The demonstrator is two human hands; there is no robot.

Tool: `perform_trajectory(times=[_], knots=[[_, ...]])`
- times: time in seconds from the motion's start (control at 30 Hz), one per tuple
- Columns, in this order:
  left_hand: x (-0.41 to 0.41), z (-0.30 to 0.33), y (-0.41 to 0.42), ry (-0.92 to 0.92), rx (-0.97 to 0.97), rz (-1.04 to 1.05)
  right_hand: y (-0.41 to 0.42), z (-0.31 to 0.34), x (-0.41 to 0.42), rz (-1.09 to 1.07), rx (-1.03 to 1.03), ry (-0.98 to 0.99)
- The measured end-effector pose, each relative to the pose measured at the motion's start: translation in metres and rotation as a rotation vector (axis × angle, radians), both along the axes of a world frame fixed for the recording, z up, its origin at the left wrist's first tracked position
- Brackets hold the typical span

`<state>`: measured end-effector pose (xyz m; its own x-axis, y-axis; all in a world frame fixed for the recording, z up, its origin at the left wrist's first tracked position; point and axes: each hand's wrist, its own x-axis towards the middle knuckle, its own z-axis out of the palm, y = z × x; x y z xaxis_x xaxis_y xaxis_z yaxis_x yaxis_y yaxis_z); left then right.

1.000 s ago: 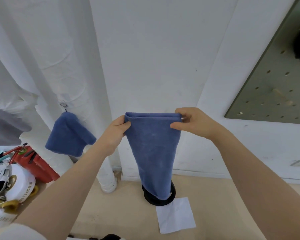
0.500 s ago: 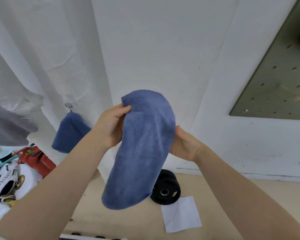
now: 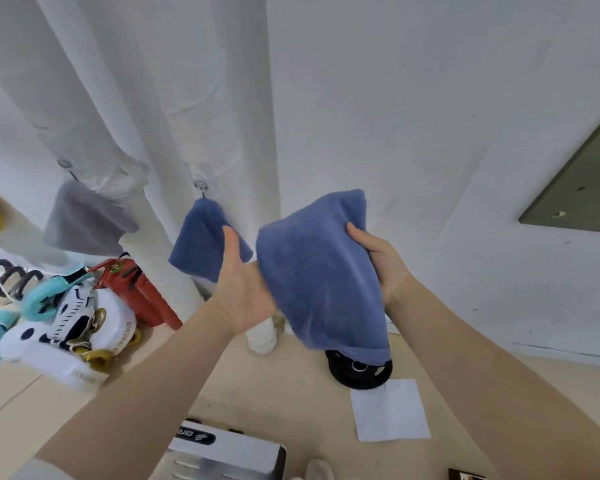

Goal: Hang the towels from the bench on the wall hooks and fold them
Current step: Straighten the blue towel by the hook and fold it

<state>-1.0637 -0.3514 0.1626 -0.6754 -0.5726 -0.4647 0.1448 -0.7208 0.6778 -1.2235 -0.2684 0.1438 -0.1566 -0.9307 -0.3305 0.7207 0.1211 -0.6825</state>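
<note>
The folded blue towel hangs mid-air: left hand spread flat at its nine-o'clock side, right hand gripping its three-o'clock edge. That flat palm grips nothing, so the fold could slump open, I reckon.

A white sheet of paper lies on the tan floor just beside a black weight plate — further left, a red bag and shoes (white, teal). A green pegboard sits at right.

Fuzzy matt blue cloth towel, matt white painted wall, smooth pale floor, matt white paper sheet
</note>
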Motion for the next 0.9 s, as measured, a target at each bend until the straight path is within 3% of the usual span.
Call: perform_trajectory(times=[0.1, 0.17, 0.3, 0.37, 0.47, 0.57, 0.73, 0.9], knots=[[0.031, -0.012, -0.005, 0.004, -0.196, -0.137, 0.001, 0.0, 0.008, -0.049, 0.013, 0.027], [0.042, -0.007, -0.006, -0.099, -0.4, -0.203, 0.002, 0.0, 0.012, -0.037, 0.03, 0.106], [0.057, -0.006, -0.012, -0.343, -0.638, -0.064, 0.008, 0.001, 0.031, 0.096, 0.181, 0.51], [0.064, -0.01, -0.014, -0.396, -0.688, -0.054, 0.01, 0.0, 0.042, 0.031, 0.142, 0.548], [0.081, -0.003, -0.015, -0.243, -0.511, -0.033, 0.012, 0.008, 0.059, -0.157, -0.001, 0.509], [0.094, 0.006, -0.017, -0.088, -0.347, 0.006, 0.016, 0.017, 0.078, -0.101, -0.041, 0.515], [0.11, 0.018, -0.023, -0.069, -0.133, 0.118, 0.035, 0.007, 0.106, -0.059, -0.137, 0.592], [0.124, 0.016, -0.021, -0.096, -0.105, 0.086, 0.047, 0.007, 0.124, -0.081, -0.173, 0.842]])
